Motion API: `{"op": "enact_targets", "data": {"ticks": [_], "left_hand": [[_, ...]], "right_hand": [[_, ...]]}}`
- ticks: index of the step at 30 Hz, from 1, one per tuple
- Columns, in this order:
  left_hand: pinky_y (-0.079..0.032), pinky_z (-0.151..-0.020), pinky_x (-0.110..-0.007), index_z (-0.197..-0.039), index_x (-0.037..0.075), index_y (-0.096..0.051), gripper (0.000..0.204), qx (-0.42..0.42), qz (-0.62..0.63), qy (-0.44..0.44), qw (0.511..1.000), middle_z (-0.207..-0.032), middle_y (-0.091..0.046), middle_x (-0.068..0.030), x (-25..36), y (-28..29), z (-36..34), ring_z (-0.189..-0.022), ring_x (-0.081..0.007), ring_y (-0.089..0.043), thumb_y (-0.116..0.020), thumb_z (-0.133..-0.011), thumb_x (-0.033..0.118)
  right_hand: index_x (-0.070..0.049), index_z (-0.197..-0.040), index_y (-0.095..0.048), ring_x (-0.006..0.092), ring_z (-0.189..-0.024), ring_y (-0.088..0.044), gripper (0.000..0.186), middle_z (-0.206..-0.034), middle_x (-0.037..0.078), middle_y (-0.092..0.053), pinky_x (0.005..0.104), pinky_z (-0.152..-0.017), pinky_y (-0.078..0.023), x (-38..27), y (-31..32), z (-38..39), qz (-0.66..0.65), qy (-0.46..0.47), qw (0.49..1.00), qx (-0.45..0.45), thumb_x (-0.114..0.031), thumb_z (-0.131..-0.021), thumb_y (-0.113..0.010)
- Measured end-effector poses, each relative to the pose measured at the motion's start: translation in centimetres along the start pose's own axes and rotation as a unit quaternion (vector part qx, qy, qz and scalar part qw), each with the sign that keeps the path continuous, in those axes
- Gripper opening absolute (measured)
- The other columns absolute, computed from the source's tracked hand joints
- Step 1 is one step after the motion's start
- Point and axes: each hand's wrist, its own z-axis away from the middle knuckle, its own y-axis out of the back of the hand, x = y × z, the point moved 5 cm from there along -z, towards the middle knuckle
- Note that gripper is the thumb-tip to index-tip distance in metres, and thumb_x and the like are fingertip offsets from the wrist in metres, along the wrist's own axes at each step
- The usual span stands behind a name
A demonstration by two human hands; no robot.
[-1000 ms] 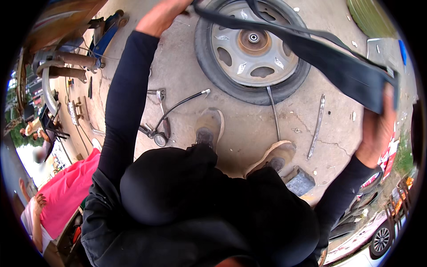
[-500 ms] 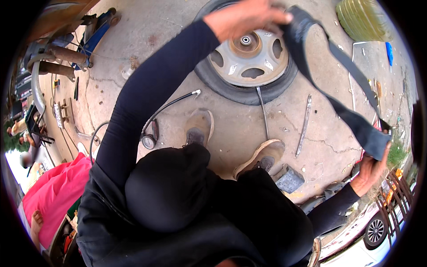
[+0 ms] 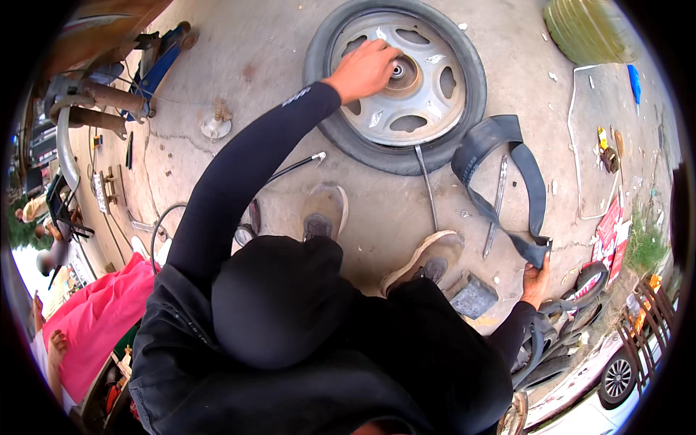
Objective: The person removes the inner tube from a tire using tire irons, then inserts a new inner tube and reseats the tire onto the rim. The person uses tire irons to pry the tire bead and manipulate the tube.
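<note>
Your right hand (image 3: pixel 535 284) pinches the flat black rubber loop (image 3: pixel 536 185), apparently positioning it. Left hand (image 3: pixel 365 71) bent, grip unclear; avoid twisting next.

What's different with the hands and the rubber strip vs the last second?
The left hand let go of the black rubber strip and is now at the wheel, near its hub. The right hand came down and inward, holding the strip's near end; the strip now sits right of the wheel. Unchanged: wheel, metal bar at its edge, grey block.
</note>
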Motion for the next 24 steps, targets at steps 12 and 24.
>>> {"op": "enact_targets", "data": {"ticks": [12, 24], "left_hand": [[-0.052, -0.097, -0.052, -0.142, 0.009, -0.054, 0.05, 0.014, -0.138, 0.013, 0.99, -0.127, -0.063, -0.0161, -4.9, -6.3, -8.2, -0.12, -0.0384, -0.055, -0.052, -0.102, 0.039], [-0.055, -0.093, -0.048, -0.149, 0.014, -0.05, 0.053, -0.065, -0.213, 0.016, 0.975, -0.122, -0.067, -0.0121, -3.9, -5.9, -8.4, -0.112, -0.0367, -0.06, -0.042, -0.106, 0.045]], "right_hand": [[-0.01, -0.129, -0.06, 0.0128, -0.098, -0.063, 0.034, -0.118, 0.0, -0.067, 0.0299, -0.07, -0.046, 7.5, 2.3, 5.2, 0.019, -0.045, 0.999, -0.019, -0.026, -0.1, -0.068], [-0.008, -0.132, -0.059, 0.02, -0.113, -0.061, 0.044, -0.126, 0.004, -0.066, 0.0383, -0.09, -0.045, 7.9, -0.3, 3.9, -0.034, -0.051, 0.997, -0.036, -0.031, -0.096, -0.071]]}}
